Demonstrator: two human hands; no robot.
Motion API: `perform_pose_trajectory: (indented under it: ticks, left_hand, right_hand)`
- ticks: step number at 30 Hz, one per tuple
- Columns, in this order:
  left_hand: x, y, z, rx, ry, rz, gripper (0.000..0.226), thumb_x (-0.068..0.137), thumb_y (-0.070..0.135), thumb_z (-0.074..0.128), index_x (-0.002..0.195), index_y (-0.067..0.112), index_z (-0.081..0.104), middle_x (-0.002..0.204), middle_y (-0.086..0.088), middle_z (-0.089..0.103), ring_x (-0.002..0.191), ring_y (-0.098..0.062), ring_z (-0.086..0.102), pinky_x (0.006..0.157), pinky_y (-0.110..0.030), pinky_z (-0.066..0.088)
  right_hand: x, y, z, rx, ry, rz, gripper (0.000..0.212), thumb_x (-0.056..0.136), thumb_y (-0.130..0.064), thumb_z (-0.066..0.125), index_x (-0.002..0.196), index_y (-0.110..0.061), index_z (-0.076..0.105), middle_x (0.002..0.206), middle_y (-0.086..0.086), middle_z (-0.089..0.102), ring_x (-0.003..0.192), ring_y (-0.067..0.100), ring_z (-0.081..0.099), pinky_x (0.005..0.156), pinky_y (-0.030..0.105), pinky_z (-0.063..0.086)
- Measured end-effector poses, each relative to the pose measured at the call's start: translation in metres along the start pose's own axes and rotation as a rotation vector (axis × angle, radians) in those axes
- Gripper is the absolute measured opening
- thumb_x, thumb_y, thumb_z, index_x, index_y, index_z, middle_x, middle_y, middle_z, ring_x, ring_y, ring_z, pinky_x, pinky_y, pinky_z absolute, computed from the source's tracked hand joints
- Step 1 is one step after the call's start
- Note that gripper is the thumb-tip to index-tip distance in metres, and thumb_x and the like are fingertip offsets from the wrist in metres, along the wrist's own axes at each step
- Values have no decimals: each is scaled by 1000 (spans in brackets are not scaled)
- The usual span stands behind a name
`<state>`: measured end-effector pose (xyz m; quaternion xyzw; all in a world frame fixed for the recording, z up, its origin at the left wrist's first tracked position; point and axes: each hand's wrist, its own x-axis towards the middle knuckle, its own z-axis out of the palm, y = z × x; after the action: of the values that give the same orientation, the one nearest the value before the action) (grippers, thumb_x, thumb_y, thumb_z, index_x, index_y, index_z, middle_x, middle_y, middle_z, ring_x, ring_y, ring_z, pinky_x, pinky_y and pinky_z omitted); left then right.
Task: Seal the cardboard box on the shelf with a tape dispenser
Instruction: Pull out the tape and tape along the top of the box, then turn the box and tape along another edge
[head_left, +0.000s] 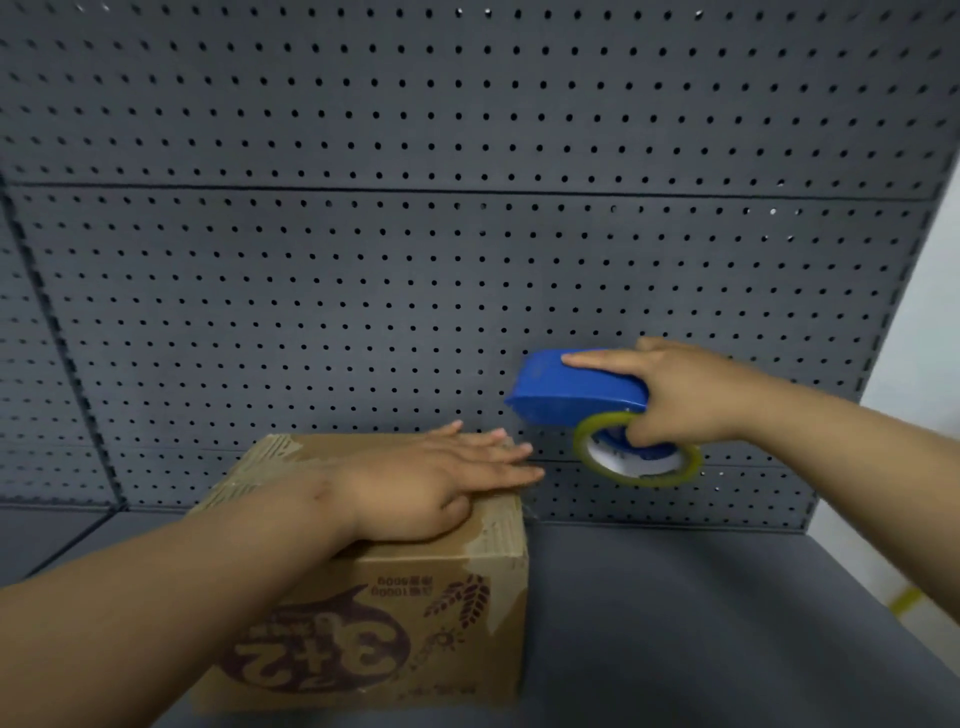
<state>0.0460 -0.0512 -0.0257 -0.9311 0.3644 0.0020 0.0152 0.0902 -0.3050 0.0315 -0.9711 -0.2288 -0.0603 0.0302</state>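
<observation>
A brown cardboard box (441, 613) with upside-down printing stands on the dark grey shelf (701, 623). My left hand (431, 483) lies flat on the box's top, palm down, fingers stretched toward its right edge. My right hand (680, 395) grips a blue tape dispenser (571, 395) in the air, to the right of the box and a little above its top. A roll of clear yellowish tape (636, 452) hangs under the dispenser. The index finger rests along the dispenser's top. A thin strip of tape seems to hang at the box's right top edge.
A grey pegboard wall (467, 234) rises right behind the box and the dispenser. The shelf surface stretches to the right of the box. A light wall and floor (914, 519) show past the shelf's right edge.
</observation>
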Motion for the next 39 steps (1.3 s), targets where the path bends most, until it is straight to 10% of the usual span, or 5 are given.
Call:
perform_pose_trajectory:
  ticks: [7,12,18,22,39]
  left_hand:
    - [24,2,25,-63,107,137,50,95,45,24,104,15,64,112,1,66,124,-11,49,111,-36,35]
    - [14,11,14,15,212,36,56,95,52,21,124,25,60,144,11,47,142,-4,24,118,-22,12]
    - [-14,1,-46,-936,1054,-461,53,95,50,32,128,15,55,126,3,58,120,-12,53,99,-19,38]
    - [-32,-3,-107,-1478,850,-337,52,91,52,43,114,10,62,102,-4,70,96,-18,66,97,-35,47]
    - [-134,-68,-148,-1455,351,-448,16,90,20,55,76,15,61,71,1,62,64,-9,60,64,-22,51]
  right_hand:
    - [1,-12,9,148,276,22,86,76,-29,67,138,-60,17,87,-12,32,82,13,43,65,27,40]
    - [-12,-27,7,227,512,30,80,74,-43,59,135,-62,10,93,-3,34,84,15,41,64,26,36]
    - [-19,-65,2,253,778,-63,89,76,-32,67,127,-60,1,95,-3,31,86,14,36,69,29,38]
    - [-18,-103,-5,279,853,-117,93,74,-25,70,131,-56,4,94,-2,32,85,16,36,68,28,36]
    - [-19,-233,-9,186,1091,-56,98,53,-17,80,136,-41,33,91,-2,36,74,18,41,57,28,37]
